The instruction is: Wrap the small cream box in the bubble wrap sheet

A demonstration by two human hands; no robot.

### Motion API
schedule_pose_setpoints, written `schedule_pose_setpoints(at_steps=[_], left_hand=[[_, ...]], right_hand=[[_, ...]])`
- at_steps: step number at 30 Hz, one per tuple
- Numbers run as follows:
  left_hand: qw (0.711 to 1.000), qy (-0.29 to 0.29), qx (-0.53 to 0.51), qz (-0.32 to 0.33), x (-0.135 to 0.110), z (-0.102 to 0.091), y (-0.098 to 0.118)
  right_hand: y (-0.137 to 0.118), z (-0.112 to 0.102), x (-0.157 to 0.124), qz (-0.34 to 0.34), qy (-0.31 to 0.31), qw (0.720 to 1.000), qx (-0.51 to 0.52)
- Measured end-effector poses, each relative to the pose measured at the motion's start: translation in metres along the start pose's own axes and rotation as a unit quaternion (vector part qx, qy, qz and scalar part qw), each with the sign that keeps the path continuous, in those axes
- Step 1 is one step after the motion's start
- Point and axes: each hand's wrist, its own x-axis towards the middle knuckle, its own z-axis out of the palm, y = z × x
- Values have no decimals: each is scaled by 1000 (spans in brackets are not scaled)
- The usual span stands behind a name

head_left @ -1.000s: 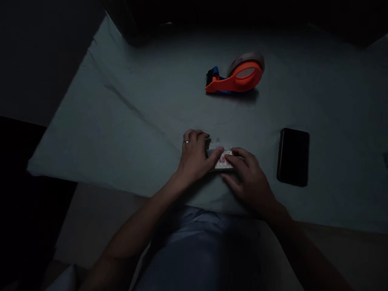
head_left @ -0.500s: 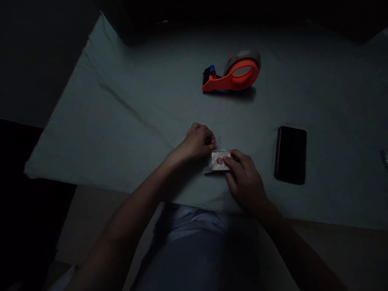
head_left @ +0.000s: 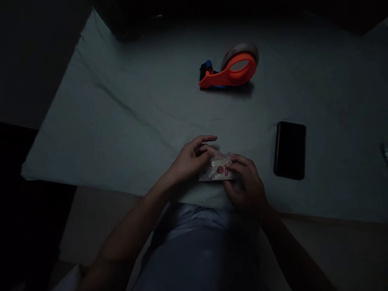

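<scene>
A small, flat, light-coloured packet (head_left: 216, 171) in clear plastic, with a reddish mark on its face, is between my hands near the table's front edge. My left hand (head_left: 194, 157) pinches the plastic at the packet's upper left corner, thumb on top and index finger stretched out above it. At the other end, my right hand (head_left: 245, 178) grips the packet, its fingers over the upper right part and its thumb by the lower edge. Dim light hides what exactly is inside the wrapping.
Farther back on the pale cloth-covered table (head_left: 136, 85) stands an orange and blue tape dispenser (head_left: 232, 72) with a roll of tape. A black phone-like slab (head_left: 290, 150) lies to the right of my right hand. Dark furniture borders the table's far side.
My left hand has gone from a curled fist beside the packet to a pinch on its plastic, index finger now extended. The packet is tilted more toward me; my right hand keeps its hold.
</scene>
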Motion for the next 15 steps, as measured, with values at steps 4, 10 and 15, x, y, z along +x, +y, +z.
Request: schedule_pose_setpoints(at_steps=[4,10,15], left_hand=[[991,-73,102,38,-23,1,5],[955,-125,241,122,-40,-1,16],[942,-119,256,180,-44,-1,16]], right_hand=[[-4,-6,-1,17,-10,999,28],[-14,-14,0,27,-19,998,52],[-19,-17,1,34,-14,997,62]])
